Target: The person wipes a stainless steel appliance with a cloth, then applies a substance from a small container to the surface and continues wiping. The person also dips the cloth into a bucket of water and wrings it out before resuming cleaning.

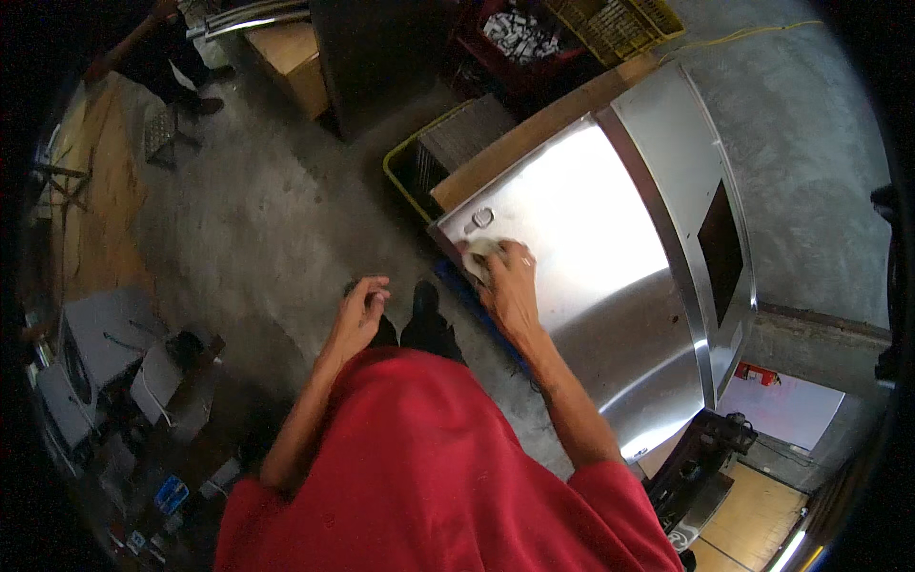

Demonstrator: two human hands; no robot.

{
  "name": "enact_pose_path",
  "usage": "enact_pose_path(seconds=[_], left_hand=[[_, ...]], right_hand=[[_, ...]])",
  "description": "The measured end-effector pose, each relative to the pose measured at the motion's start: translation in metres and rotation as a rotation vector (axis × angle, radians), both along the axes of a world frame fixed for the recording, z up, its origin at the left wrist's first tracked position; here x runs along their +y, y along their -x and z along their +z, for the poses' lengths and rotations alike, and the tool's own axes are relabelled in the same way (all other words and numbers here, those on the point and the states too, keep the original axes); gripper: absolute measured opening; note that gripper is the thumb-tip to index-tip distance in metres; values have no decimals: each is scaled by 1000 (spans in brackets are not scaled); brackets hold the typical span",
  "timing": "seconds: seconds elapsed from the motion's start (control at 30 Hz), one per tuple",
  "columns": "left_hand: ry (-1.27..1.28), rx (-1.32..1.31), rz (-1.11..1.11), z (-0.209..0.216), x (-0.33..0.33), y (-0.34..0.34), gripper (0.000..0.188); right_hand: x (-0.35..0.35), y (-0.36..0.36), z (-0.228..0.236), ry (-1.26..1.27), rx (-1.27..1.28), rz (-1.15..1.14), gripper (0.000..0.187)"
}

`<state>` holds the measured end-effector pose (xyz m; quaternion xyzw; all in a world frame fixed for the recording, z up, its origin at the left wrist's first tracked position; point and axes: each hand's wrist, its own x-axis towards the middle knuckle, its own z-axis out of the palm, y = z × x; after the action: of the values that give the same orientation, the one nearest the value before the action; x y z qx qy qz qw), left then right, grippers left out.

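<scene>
on a workshop floor, a person in a red top presses a pale cloth to the near corner of a stainless steel panel.

right hand lies curled over the cloth, pinning it just below a small round hole; left hand hangs loose over the concrete, half open, holding nothing. even pressure and strokes along the metal's grain would likely leave the fewest streaks, with fingers kept off the sharp edge.

Your right hand presses a cloth on the metal panel at frame centre-right; your left hand hangs left of it, over the floor. Crates sit along the top.
</scene>
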<state>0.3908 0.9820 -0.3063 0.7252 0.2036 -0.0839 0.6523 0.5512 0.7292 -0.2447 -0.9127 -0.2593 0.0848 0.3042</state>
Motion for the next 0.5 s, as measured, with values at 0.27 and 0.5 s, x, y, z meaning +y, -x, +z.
enact_pose_path(seconds=[0.27,0.5], left_hand=[[546,-220,-233,103,-17,-71,43],[454,-460,-690,172,-27,-171,50]], right_hand=[[15,41,141,-521,629,-182,46],[-16,-12,204,-331,372,64,31]])
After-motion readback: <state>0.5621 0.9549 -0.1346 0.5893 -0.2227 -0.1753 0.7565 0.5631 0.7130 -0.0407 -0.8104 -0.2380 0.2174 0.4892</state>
